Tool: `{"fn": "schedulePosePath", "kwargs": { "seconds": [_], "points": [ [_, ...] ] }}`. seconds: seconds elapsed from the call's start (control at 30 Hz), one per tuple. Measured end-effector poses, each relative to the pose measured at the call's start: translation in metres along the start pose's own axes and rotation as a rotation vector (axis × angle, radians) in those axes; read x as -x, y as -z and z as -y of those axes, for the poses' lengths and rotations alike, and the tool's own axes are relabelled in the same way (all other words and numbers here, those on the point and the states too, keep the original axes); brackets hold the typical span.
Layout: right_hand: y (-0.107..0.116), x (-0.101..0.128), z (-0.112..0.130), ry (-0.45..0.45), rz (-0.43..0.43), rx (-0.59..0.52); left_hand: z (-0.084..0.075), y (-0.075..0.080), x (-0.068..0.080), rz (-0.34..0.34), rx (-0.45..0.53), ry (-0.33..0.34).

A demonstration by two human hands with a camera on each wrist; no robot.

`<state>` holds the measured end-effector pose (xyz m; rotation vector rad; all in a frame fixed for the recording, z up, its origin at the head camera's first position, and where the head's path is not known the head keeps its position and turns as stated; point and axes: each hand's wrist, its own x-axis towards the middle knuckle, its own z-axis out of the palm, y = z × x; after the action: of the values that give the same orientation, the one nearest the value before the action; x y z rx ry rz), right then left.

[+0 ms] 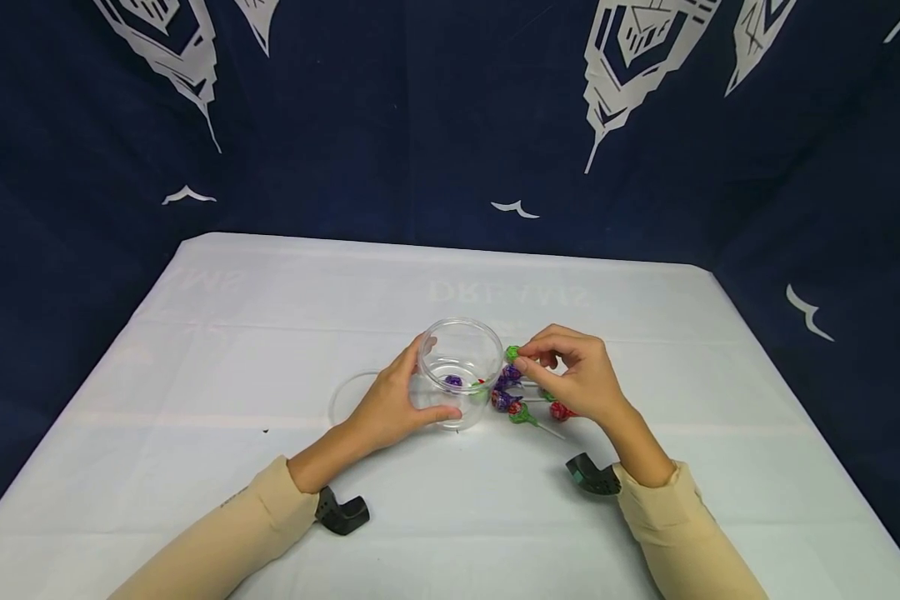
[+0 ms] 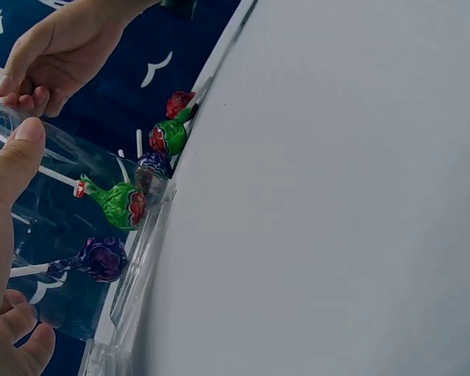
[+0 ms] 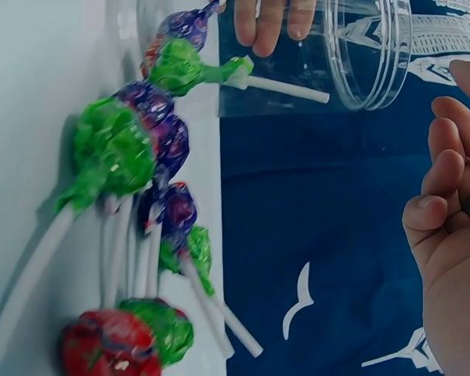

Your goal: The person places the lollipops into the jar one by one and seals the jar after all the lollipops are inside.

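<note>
- Step in hand, as I judge it: loading lollipops into the clear jar point(image 1: 459, 371). The right hand point(image 1: 573, 375) pinches a green lollipop point(image 1: 512, 353) just beside the rim.
- The left hand point(image 1: 393, 404) grips the jar on the counter point(image 1: 195, 350).
- Next calls for lifting it over the rim.
- Inside: at least 2 lollipops; the loose pile point(image 1: 528, 402) lies alongside.

Both forearms are covered by long beige sleeves point(image 1: 232, 533) ending at the wrists. A small black camera mount point(image 1: 341, 512) is strapped beneath the left wrist, and another point(image 1: 592, 475) beneath the right wrist.
</note>
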<state>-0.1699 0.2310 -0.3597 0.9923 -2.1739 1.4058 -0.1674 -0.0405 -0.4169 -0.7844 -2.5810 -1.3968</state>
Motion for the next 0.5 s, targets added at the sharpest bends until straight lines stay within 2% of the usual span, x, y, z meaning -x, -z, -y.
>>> {"fn": "schedulePosePath", "kwargs": {
  "seconds": [0.5],
  "points": [
    [0.010,0.020,-0.007,-0.048,-0.006,0.069,0.001,-0.001,0.000,-0.008,0.004,-0.008]
  ]
}}
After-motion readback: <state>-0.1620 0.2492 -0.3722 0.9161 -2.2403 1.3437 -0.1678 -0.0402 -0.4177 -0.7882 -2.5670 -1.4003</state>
